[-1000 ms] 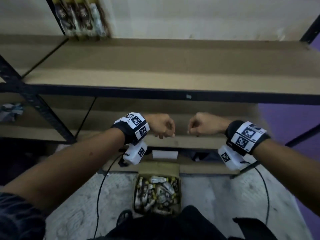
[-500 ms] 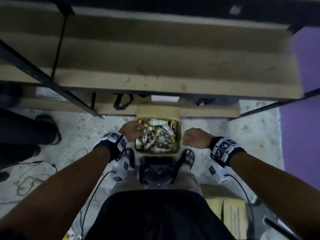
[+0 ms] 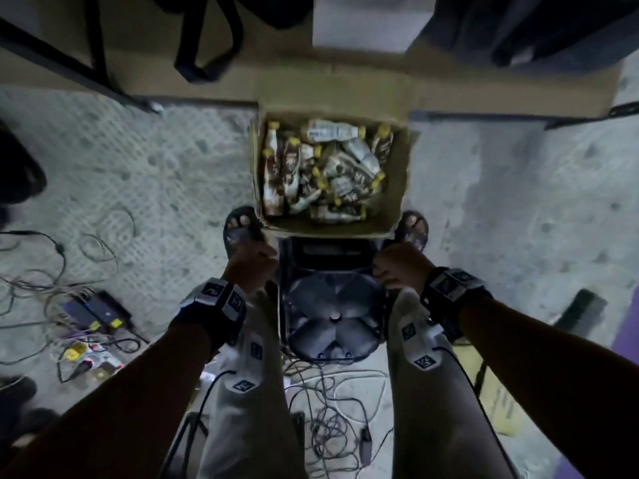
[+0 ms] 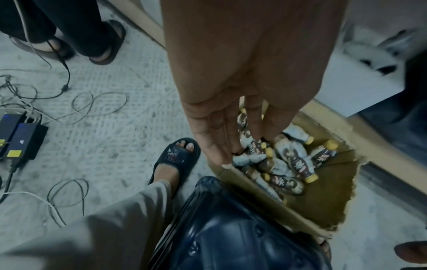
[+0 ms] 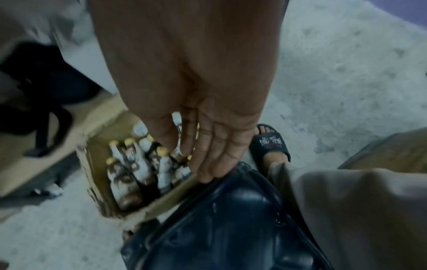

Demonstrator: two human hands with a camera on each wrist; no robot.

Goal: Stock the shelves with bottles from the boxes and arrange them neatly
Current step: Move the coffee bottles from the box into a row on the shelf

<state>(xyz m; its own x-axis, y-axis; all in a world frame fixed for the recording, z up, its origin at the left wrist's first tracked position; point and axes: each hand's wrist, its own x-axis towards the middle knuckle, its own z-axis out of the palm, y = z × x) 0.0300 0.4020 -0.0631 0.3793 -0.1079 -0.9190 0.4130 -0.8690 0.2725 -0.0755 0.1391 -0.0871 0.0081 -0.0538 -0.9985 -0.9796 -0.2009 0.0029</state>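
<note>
An open cardboard box (image 3: 397,188) stands on the floor in front of my feet, filled with several small brown bottles (image 3: 321,167) with yellow caps, lying jumbled. My left hand (image 3: 254,264) hangs just short of the box's near left corner, and my right hand (image 3: 397,266) just short of its near right corner. The left wrist view has my left hand (image 4: 221,131) with straight fingers pointing down over the bottles (image 4: 291,157), empty. In the right wrist view my right hand (image 5: 208,146) is also straight-fingered and empty, fingertips by the box's near wall (image 5: 161,204).
A dark plastic stool (image 3: 332,305) stands between my legs, against the box. Cables and power bricks (image 3: 100,309) lie on the floor at left, more cables (image 3: 332,409) behind the stool. The lowest shelf board (image 3: 155,74) runs behind the box. Another person's feet (image 4: 99,45) stand at left.
My view has swung down from the shelves to the floor. Both hands have dropped from shelf height to the box's near corners, and their fingers have uncurled.
</note>
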